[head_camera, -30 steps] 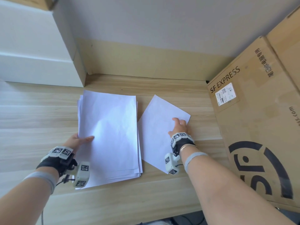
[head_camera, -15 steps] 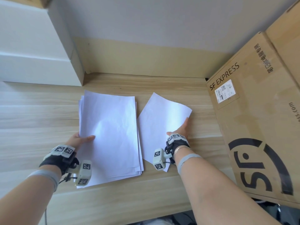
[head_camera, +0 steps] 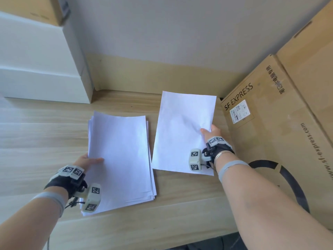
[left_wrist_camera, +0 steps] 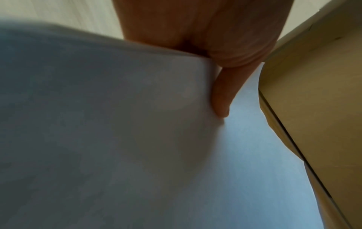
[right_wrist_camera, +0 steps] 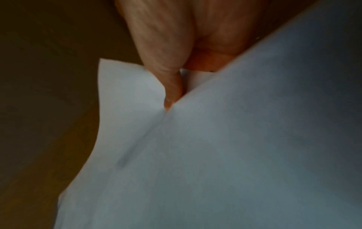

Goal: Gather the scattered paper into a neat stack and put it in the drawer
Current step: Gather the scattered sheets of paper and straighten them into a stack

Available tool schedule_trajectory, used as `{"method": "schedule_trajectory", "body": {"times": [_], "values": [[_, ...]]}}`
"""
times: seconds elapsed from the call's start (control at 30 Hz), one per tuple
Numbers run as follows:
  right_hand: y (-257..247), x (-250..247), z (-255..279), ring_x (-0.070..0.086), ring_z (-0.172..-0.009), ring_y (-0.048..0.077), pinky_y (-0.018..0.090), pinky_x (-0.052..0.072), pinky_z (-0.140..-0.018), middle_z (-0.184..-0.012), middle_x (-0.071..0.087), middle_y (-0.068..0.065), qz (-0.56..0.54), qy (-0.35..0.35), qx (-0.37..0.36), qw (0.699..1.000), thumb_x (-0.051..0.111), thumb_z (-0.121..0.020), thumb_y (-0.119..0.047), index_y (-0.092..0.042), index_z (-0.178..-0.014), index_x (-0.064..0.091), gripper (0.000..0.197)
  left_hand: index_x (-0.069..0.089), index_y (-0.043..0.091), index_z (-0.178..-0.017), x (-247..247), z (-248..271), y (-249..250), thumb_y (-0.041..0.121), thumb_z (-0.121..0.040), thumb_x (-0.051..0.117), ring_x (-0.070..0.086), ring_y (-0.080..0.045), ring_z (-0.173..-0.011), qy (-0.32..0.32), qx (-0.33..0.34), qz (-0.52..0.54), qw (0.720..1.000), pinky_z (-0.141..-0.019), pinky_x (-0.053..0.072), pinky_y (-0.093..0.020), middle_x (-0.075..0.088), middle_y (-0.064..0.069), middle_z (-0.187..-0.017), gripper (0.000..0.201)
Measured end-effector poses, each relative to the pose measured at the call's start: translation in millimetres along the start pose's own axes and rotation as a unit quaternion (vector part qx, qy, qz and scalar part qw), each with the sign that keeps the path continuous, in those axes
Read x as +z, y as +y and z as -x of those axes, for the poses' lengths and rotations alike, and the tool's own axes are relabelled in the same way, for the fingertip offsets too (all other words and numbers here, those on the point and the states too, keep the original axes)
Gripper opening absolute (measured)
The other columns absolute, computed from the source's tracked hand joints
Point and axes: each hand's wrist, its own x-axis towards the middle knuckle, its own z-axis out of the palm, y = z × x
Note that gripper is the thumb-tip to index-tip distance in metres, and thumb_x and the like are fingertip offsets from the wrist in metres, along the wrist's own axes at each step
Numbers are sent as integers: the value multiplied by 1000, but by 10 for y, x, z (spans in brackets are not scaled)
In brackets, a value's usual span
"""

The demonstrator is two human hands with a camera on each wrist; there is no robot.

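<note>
A light wooden tabletop (head_camera: 45, 134) is stretching across the scene, its grain running left to right. A large cardboard box (head_camera: 281, 134) printed "SF EXPRESS" is sitting on the right, a white shipping label (head_camera: 240, 111) sticking to its face and a dark round logo showing lower down. White boxes (head_camera: 36, 69) are standing stacked at the back left, a brown carton (head_camera: 36, 8) resting on top. A grey wall (head_camera: 171, 29) is rising behind, with a tan strip (head_camera: 153, 76) running along its base
</note>
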Motion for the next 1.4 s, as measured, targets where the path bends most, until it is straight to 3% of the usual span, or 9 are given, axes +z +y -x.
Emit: {"method": "schedule_trajectory", "body": {"times": [0.17, 0.37, 0.6, 0.83, 1.0, 1.07, 1.17, 1.3, 1.4], "values": [[-140, 269, 150, 55, -119, 28, 32, 40, -98, -134, 55, 9, 75, -112, -11, 991, 55, -91, -20, -11, -138, 45, 49, 59, -5, -99, 41, 23, 17, -8, -81, 59, 55, -29, -59, 13, -9, -28, 999, -63, 47, -36, 63, -10, -54, 19], [47, 1124, 487, 58, -116, 30, 27, 42, -88, -127, 59, 17, 71, -166, -23, 983, 57, -88, -5, 0, -129, 49, 42, 51, -12, -121, 201, 36, 41, -1, -86, 53, 54, -31, -72, 25, -1, -87, 996, -73, 44, -35, 59, -17, -82, 36], [123, 1536, 744, 29, -141, 25, 32, 25, -114, -152, 28, 11, 94, -147, -32, 984, 65, -85, -20, -10, -148, 20, 78, 58, -3, -119, 467, 107, 26, 19, -80, 70, 61, -38, -108, 14, 34, -100, 994, -95, 47, -43, 63, -24, -117, 47], [97, 1364, 644, 27, -143, 25, 34, 22, -117, -155, 25, 10, 2, -164, 5, 986, 64, -87, -31, -6, -150, 15, 84, 64, -1, -96, 598, 237, 169, 8, -80, 68, 60, -23, -64, -4, 70, -98, 993, -73, 51, -33, 63, -8, -65, 19], [-203, 926, 578, 59, -88, 22, 35, 49, -85, -101, 66, 20, -84, -127, -76, 985, 67, -85, -22, -1, -99, 61, 26, 66, 5, -75, 565, 426, 598, 11, -78, 71, 63, -9, -45, -7, 160, -74, 984, -52, 53, -18, 66, 7, -48, 9], [-408, 752, 601, 59, -84, 17, 35, 53, -83, -105, 67, 20, -161, -119, -120, 972, 65, -85, -6, 3, -102, 63, 19, 64, 13, -70, 559, 536, 838, 11, -78, 71, 63, -5, -48, -13, 204, -64, 977, -52, 52, -15, 66, 11, -48, 11], [-691, 549, 679, 65, -71, 8, 17, 52, -72, -104, 63, 13, -245, -123, -160, 948, 61, -85, 6, -4, -94, 62, 14, 61, 19, -69, 562, 655, 1123, 5, -79, 69, 59, -8, -62, -17, 259, -45, 965, -63, 51, -19, 63, 18, -44, 19], [-919, 367, 812, 62, -73, 8, 8, 52, -63, -99, 65, 9, -259, -131, -192, 938, 62, -86, 0, 5, -105, 63, 20, 63, 22, -74, 475, 775, 1270, 3, -77, 70, 61, -24, -86, -25, 310, -33, 950, -91, 48, -39, 67, 8, -71, 20], [-980, 372, 903, 61, -67, 4, 7, 51, -60, -82, 66, 0, -264, -136, -190, 936, 69, -81, -2, -9, -81, 66, 7, 63, 22, -76, 394, 869, 1287, 10, -63, 82, 60, -23, -88, -36, 330, -25, 943, -89, 47, -38, 68, 9, -75, 26]]}}
